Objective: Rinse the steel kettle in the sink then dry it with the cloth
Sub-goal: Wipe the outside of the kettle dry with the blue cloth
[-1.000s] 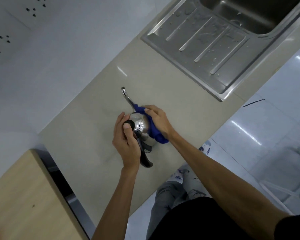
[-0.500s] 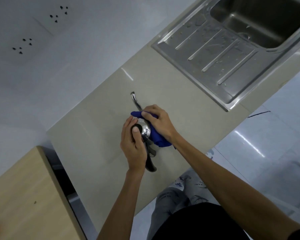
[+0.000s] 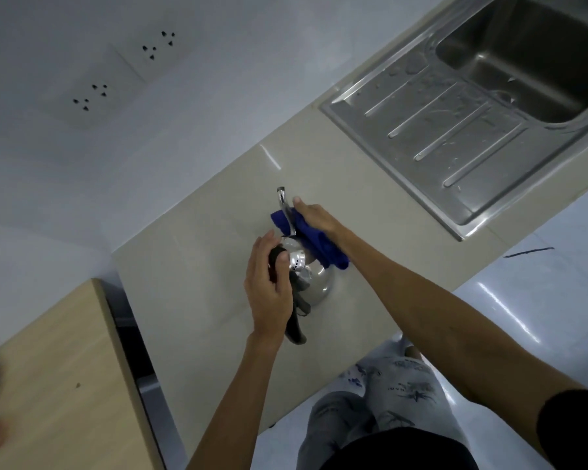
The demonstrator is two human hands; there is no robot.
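Drying the Kettle Spout on the Counter

Standing on the beige countertop (image 3: 197,266), the steel kettle (image 3: 314,283) sits well clear of the stainless sink (image 3: 510,72), whose ribbed drainboard (image 3: 431,130) shows water drops. The left hand (image 3: 269,293) is curled over the kettle's top, thumb and fingers closed on the black lid knob (image 3: 276,256), with the black handle (image 3: 295,329) running out beneath the wrist toward the person. The right hand (image 3: 314,215) presses the blue cloth (image 3: 316,240) against the thin curved spout (image 3: 283,203); the cloth is wrapped around the spout's lower part and bunches down onto the kettle's shoulder, while the spout's tip stands bare above it. The right fingers lie fairly flat and extended along the cloth rather than clenched, holding it against the metal. A pale wooden surface (image 3: 58,385) adjoins the counter at lower left, and two wall sockets (image 3: 126,71) are set in the white wall behind.
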